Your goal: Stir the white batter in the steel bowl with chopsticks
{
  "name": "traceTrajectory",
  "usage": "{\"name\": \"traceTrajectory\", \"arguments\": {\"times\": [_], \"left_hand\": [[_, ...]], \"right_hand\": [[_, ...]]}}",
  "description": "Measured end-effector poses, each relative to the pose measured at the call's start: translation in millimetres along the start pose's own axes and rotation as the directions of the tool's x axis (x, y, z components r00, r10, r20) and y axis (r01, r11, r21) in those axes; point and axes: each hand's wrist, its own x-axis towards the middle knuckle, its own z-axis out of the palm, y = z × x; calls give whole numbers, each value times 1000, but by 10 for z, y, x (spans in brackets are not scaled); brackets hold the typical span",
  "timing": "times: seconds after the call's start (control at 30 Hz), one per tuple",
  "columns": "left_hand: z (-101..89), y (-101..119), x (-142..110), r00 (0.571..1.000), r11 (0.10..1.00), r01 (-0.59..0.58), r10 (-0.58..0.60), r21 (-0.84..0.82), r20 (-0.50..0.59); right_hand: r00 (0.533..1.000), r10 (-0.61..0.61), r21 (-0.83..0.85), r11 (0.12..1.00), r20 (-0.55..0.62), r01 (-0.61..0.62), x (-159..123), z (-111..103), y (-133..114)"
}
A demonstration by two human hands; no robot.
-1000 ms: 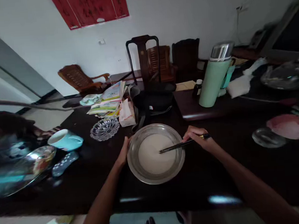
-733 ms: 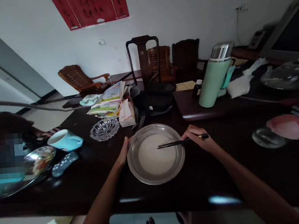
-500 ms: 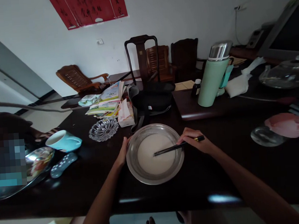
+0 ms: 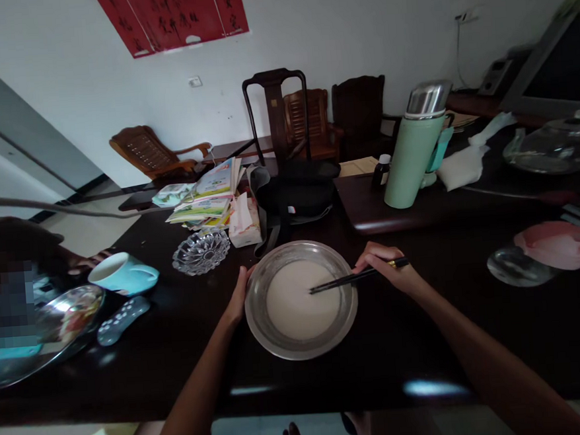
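Observation:
A round metal bowl (image 4: 259,325) stands on the dark table in front of me, with a milky white liquid (image 4: 297,313) inside. My left hand (image 4: 238,294) grips the bowl's left side, its thumb at the rim and the other fingers mostly hidden. Dark chopsticks (image 4: 341,281) with a gold band near the upper end are pinched in my right hand (image 4: 385,267), beyond the bowl's right rim. Their tips reach over the middle of the bowl, at the liquid's surface; I cannot tell how deep they go.
Left of the bowl are a glass dish (image 4: 202,253), a blue mug (image 4: 124,273) and a shiny metal basin (image 4: 73,319) beside another person (image 4: 19,250). A tissue pack (image 4: 245,227) and black bag (image 4: 295,194) lie behind. At right stand a green thermos (image 4: 415,156) and a pink-topped container (image 4: 553,245).
My right hand has shifted a little to the right, and the chopstick tips have moved right and slightly up within the bowl. The bowl and my left hand stay in place.

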Motion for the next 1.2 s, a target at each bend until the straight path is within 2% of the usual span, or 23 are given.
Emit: {"name": "traceTrajectory", "arguments": {"times": [0.17,0.33,0.5,0.67,0.83,1.0,1.13,1.2], "left_hand": [[33,38,-27,1000,1000,-12,12,-4,14],[42,34,-24,1000,1000,-12,12,-13,1],[27,23,-22,1000,1000,2,-2,1,-18],[16,17,-26,999,1000,16,-16,-1,-34],[8,4,-18,1000,1000,-12,12,9,0],[8,1,-10,999,1000,16,-16,7,-32],[25,24,-25,1000,1000,9,-9,14,-19],[31,32,-30,1000,1000,3,-3,11,-12]], "right_hand": [[994,-8,-11,1000,109,10,-2,26,-10],[1000,18,-9,1000,2,-18,-1,1,-11],[992,7,-18,1000,129,-4,-11,32,-15],[1000,-9,-3,1000,10,9,0,9,-2],[994,-16,-18,1000,110,18,-1,32,-14],[1000,-18,-24,1000,16,18,1,5,-16],[993,-33,17,999,117,31,-7,26,-26],[992,-25,-6,1000,122,26,-6,33,-25]]}}
